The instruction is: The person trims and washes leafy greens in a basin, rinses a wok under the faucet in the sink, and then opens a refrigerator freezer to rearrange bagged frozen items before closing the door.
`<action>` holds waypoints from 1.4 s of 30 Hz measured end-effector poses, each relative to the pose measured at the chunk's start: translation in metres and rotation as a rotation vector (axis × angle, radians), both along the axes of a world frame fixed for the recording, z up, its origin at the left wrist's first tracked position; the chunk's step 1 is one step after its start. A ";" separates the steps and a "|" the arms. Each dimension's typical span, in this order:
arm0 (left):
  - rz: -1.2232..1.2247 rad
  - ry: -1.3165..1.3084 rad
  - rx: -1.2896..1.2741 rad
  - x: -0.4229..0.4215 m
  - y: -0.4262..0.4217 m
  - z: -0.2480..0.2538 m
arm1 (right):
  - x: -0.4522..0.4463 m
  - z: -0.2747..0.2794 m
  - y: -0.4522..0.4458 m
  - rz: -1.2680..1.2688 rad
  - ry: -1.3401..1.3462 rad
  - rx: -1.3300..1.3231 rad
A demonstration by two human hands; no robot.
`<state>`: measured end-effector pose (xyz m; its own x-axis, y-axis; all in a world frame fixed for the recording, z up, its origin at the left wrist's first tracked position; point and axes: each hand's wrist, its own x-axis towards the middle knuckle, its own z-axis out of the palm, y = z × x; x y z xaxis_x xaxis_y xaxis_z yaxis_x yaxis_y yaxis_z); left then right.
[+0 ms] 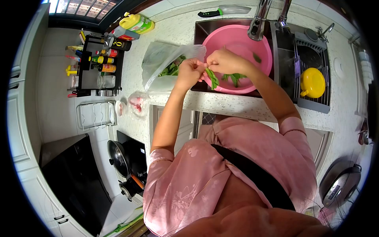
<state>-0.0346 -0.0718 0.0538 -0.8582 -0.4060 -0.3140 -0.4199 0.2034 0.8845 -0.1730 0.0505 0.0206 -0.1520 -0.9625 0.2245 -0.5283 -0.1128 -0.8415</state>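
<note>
My left hand [190,73] and my right hand [225,62] meet over the near left rim of a pink basin [262,51], both with fingers pinched. Between them is a sprig of leafy greens [212,80], its leaves hanging down from the fingertips. The stem is mostly covered by my fingers. Inside the basin, more green leaves [235,79] lie near the front, and a single leaf [257,57] rests toward the right. Just left of my left hand, a clear plastic bag [160,59] lies open with more greens [171,69] inside.
The basin sits in a dark sink [200,29] under a metal faucet [257,27]. A knife [225,11] lies behind it. Right stands a dish rack [312,100] with a yellow bowl [312,83]. Bagged meat [137,104] and a bottle rack [85,75] are left.
</note>
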 end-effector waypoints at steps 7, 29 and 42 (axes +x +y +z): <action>-0.013 -0.050 -0.047 -0.008 0.011 -0.016 | -0.002 -0.019 0.016 -0.022 -0.002 0.012; 0.051 0.058 0.239 0.020 0.008 -0.031 | 0.010 -0.041 0.024 0.017 -0.490 0.142; -0.062 0.000 -0.259 0.049 0.035 -0.087 | 0.050 -0.036 0.044 -0.168 0.083 0.227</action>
